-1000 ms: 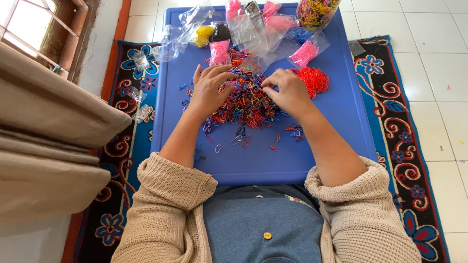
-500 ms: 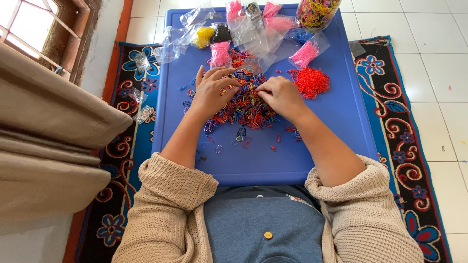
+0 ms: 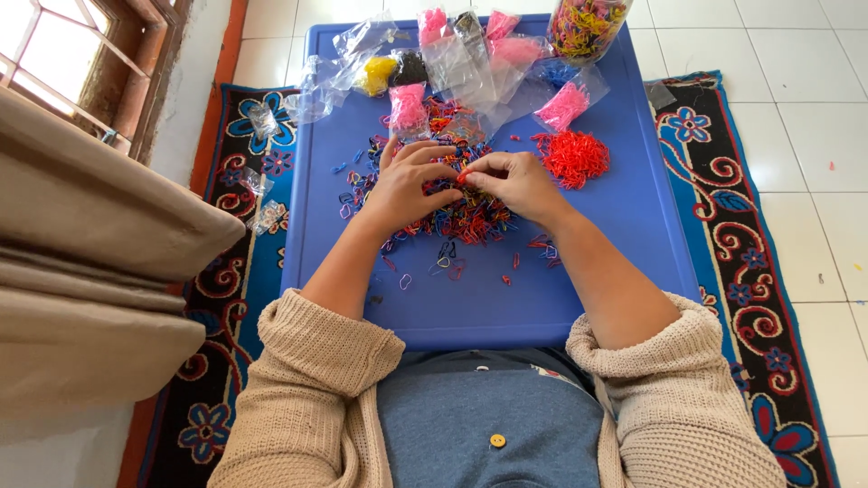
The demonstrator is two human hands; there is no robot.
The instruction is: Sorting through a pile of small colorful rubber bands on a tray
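A heap of small mixed-colour elastic bands [image 3: 470, 217] lies in the middle of a blue plastic table [image 3: 624, 271]. My left hand [image 3: 407, 185] rests on the heap, fingers spread and curled over the bands. My right hand [image 3: 515, 181] sits beside it, fingertips meeting the left hand's and pinching a red band at the top of the heap. To the right lies a separate pile of red bands [image 3: 571, 158], apart from both hands.
Several clear plastic bags [image 3: 461, 63] with pink, yellow and black bands crowd the table's far edge, beside a clear jar of mixed bands [image 3: 583, 27]. A patterned rug [image 3: 759, 271] lies under the table. Beige cushions [image 3: 81, 271] stand at my left.
Both hands have drawn together over the heap; my right hand moved left, away from the red pile, and its fingertips now meet the left hand's.
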